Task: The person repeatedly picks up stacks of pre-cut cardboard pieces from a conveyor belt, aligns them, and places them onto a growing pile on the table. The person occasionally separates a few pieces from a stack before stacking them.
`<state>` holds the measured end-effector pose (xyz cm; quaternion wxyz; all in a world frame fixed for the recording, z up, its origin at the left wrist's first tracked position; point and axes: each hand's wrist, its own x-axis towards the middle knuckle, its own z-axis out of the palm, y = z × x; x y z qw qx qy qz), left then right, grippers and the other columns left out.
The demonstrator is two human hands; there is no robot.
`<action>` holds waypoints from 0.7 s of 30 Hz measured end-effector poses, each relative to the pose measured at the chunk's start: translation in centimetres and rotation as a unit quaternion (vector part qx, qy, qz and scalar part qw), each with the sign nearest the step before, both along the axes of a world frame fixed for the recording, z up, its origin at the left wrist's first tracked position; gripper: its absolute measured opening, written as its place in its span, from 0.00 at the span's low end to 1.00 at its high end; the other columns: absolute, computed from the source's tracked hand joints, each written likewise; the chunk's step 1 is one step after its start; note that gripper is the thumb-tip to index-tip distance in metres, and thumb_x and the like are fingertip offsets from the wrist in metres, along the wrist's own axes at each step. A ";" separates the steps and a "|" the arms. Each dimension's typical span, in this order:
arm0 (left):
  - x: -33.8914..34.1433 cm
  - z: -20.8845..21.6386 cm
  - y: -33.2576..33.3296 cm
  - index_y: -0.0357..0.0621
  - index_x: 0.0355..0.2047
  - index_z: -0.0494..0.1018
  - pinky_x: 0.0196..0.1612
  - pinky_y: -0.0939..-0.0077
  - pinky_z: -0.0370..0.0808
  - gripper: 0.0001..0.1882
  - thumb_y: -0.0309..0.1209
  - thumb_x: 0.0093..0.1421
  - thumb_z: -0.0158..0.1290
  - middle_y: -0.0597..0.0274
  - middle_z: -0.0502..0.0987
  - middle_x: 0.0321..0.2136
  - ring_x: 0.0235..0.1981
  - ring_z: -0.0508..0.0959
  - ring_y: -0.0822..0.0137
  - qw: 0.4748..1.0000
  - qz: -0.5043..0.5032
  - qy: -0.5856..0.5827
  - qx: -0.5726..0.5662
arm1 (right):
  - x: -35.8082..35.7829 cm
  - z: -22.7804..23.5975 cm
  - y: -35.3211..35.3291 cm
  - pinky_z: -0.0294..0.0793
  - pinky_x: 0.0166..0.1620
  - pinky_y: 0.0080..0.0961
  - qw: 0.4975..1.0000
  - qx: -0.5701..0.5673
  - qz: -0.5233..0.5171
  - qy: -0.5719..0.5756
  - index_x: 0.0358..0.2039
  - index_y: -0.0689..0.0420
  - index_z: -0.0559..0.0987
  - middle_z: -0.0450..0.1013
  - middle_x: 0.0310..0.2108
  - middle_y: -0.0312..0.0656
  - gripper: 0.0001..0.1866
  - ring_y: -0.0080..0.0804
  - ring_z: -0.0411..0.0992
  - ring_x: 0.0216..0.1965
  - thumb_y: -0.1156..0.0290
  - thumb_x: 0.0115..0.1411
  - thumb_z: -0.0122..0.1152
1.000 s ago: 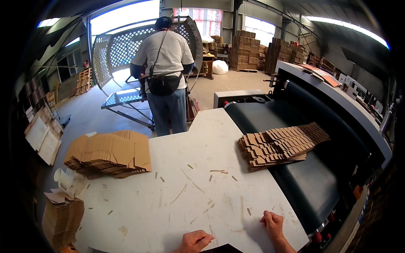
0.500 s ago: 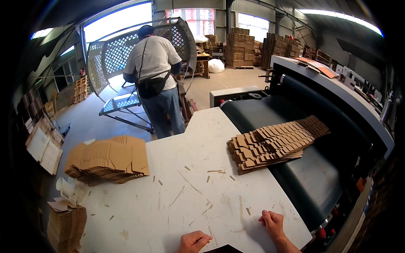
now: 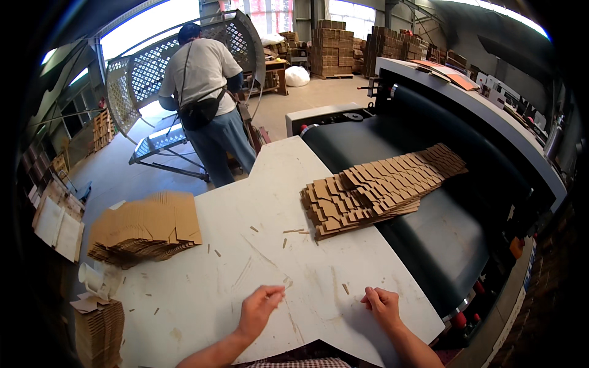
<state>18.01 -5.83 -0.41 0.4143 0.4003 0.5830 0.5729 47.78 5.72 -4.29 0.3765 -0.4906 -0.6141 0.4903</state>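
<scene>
Over the near part of a white tabletop (image 3: 227, 276), my left hand (image 3: 259, 311) is raised, its fingers curled together with nothing visible in them. My right hand (image 3: 383, 306) is loosely fisted near the table's right side, also with nothing visible in it. A small brown cardboard scrap (image 3: 345, 289) lies just left of it. Beyond the hands, a fanned row of folded cardboard blanks (image 3: 380, 190) rests partly on the table and partly on a dark conveyor belt (image 3: 448, 245). Another pile of flat cardboard blanks (image 3: 150, 224) sits at the table's far left.
A white cup-like container (image 3: 92, 277) and a stack of cardboard pieces (image 3: 99, 328) are at the left edge. A long machine (image 3: 472, 104) borders the right. Ahead, a person (image 3: 205, 92) stands with back turned by a latticed metal frame (image 3: 150, 73). Cardboard stacks (image 3: 333, 49) stand behind.
My left hand has risen forward and left, bringing its forearm into view. My right hand has shifted slightly, still curled. The whole view has tilted, so the scene sits further left and higher.
</scene>
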 end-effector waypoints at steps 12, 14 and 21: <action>-4.2 -3.1 24.9 0.29 0.67 0.50 0.57 0.51 0.71 0.40 0.40 0.65 0.55 0.37 0.64 0.57 0.54 0.71 0.47 0.940 0.022 -0.319 -0.119 | 2.1 0.7 1.7 0.65 0.24 0.17 1.000 -0.015 0.017 0.011 0.24 0.61 0.84 0.73 0.16 0.34 0.19 0.16 0.67 0.19 0.61 0.68 0.58; -3.3 -2.4 26.0 0.30 0.69 0.47 0.57 0.50 0.71 0.44 0.40 0.63 0.58 0.37 0.64 0.55 0.51 0.72 0.48 0.927 0.049 -0.345 -0.140 | 2.5 0.6 1.9 0.65 0.24 0.18 1.000 -0.017 0.017 0.018 0.24 0.61 0.84 0.73 0.16 0.34 0.19 0.16 0.67 0.19 0.61 0.68 0.58; -3.2 -2.6 27.7 0.41 0.57 0.66 0.46 0.66 0.76 0.38 0.50 0.54 0.67 0.61 0.75 0.42 0.40 0.76 0.68 0.935 -0.005 -0.331 -0.128 | 2.9 1.0 2.2 0.66 0.25 0.18 0.999 -0.027 0.024 0.026 0.26 0.61 0.84 0.73 0.16 0.35 0.19 0.17 0.69 0.20 0.60 0.68 0.58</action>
